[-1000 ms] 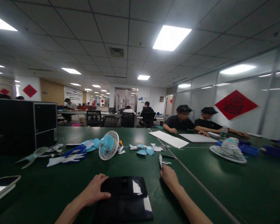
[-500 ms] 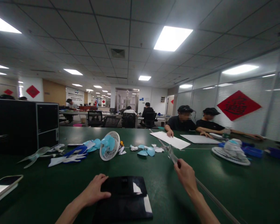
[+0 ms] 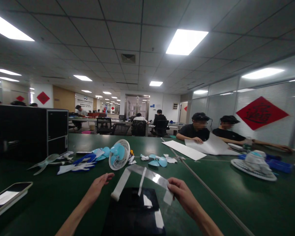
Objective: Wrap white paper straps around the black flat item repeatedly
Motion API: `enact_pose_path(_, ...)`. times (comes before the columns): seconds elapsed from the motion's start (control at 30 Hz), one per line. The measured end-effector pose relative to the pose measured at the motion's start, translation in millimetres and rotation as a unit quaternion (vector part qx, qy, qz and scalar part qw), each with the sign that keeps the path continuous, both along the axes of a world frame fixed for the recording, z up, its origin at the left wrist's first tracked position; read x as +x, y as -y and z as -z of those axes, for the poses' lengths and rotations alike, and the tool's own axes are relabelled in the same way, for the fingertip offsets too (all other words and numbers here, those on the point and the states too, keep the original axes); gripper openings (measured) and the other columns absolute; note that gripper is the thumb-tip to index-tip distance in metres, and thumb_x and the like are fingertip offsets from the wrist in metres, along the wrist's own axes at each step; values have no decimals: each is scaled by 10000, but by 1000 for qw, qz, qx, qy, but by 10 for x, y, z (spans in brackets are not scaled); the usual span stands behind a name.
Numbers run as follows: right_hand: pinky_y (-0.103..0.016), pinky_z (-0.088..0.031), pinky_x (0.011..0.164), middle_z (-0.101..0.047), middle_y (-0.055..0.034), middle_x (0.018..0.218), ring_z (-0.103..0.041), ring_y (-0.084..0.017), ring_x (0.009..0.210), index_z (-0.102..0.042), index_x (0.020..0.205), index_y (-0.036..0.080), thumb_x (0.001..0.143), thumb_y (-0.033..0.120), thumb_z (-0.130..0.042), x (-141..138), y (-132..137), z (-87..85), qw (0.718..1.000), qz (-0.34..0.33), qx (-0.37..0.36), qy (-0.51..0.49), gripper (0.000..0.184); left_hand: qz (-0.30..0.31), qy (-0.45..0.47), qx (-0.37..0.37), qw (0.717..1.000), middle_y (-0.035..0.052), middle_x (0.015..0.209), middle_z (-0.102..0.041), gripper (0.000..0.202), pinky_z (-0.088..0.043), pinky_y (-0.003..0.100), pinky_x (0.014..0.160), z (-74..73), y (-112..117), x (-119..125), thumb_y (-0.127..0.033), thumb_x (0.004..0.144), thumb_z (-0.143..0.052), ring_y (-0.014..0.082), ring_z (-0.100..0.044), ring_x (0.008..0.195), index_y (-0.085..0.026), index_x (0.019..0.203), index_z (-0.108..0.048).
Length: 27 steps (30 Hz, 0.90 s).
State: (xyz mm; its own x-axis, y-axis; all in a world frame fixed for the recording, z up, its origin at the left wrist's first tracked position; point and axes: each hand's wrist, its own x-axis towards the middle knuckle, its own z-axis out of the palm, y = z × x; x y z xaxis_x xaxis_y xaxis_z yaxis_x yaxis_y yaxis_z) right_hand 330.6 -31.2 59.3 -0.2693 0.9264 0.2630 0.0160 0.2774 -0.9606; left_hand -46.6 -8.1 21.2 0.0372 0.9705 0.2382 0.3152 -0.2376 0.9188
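Note:
My right hand (image 3: 182,195) is closed in a pinch on a clear plastic film with pale strips (image 3: 142,178), held up over a flat black device (image 3: 135,211) that lies on the green table (image 3: 64,196) in front of me. The film stretches leftward, and one pale strip hangs down to the device's near left corner. My left hand (image 3: 98,186) hovers just left of the film with its fingers stretched out, holding nothing and not touching the device.
A small white and blue fan (image 3: 119,154) stands beyond the device, with blue fan parts (image 3: 157,160) and gloves (image 3: 76,164) around it. A phone (image 3: 7,196) lies at the left edge beside a black computer case (image 3: 31,131). Two people handle white sheets (image 3: 206,147) at the far right.
My right hand picked the film off the table at the right, carried it over the device and spread it out. My left hand lifted off the device's left edge toward the film.

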Motion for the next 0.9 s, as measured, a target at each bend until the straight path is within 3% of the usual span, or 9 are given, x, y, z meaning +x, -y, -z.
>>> enact_pose_path(0.1,-201,-349,496,-545,37,626,-459,-86,542,-639,794,140,770,348,-620,-83,-3,90,998,-43,-31,25,210,90,77,-61,991,118,1227,-625,642,-477,367,907,-76,135,120,-653,852,-363,255,-564,1125,-161,1177,-616)
enact_pose_path(0.2,-197,-339,482,-548,41,615,-463,-82,529,-634,782,135,766,332,-622,-128,-30,167,997,-42,-42,56,198,121,99,-71,985,135,1108,-668,637,-490,330,739,-131,225,216,-653,840,-407,243,-605,973,-142,1147,-632)
enact_pose_path(0.4,-200,-318,470,-540,46,593,-457,-81,514,-635,770,132,753,298,-610,-178,-51,238,994,-33,-43,100,169,107,33,-29,993,55,841,-672,599,-384,239,553,-206,271,254,-645,808,-475,133,-518,643,-136,1054,-673)
enact_pose_path(0.57,-200,-319,473,-556,39,618,-465,-82,529,-643,795,135,737,304,-611,-214,-9,207,989,-49,-57,125,181,107,11,-53,993,9,752,-632,454,-374,218,534,-258,332,246,-545,749,-606,119,-510,632,-130,913,-687)
enact_pose_path(0.67,-189,-300,453,-532,52,591,-439,-71,505,-628,767,143,697,300,-628,-207,12,215,981,-68,-108,143,172,187,2,-125,974,-5,703,-621,359,-392,215,522,-240,355,180,-460,700,-673,101,-522,581,-126,832,-666)
enact_pose_path(0.77,-187,-316,442,-514,57,560,-444,-74,489,-608,709,150,660,267,-627,-195,32,259,961,-96,-149,214,128,267,-67,-214,937,-5,642,-629,309,-405,223,496,-179,353,129,-392,640,-718,107,-551,521,-128,785,-651)
enact_pose_path(0.9,-195,-350,452,-571,30,618,-484,-95,526,-629,743,142,674,263,-602,-210,25,338,940,-87,-123,306,141,274,-131,-255,918,-10,578,-620,257,-386,218,461,-85,306,144,-359,619,-703,116,-561,485,-144,739,-632)
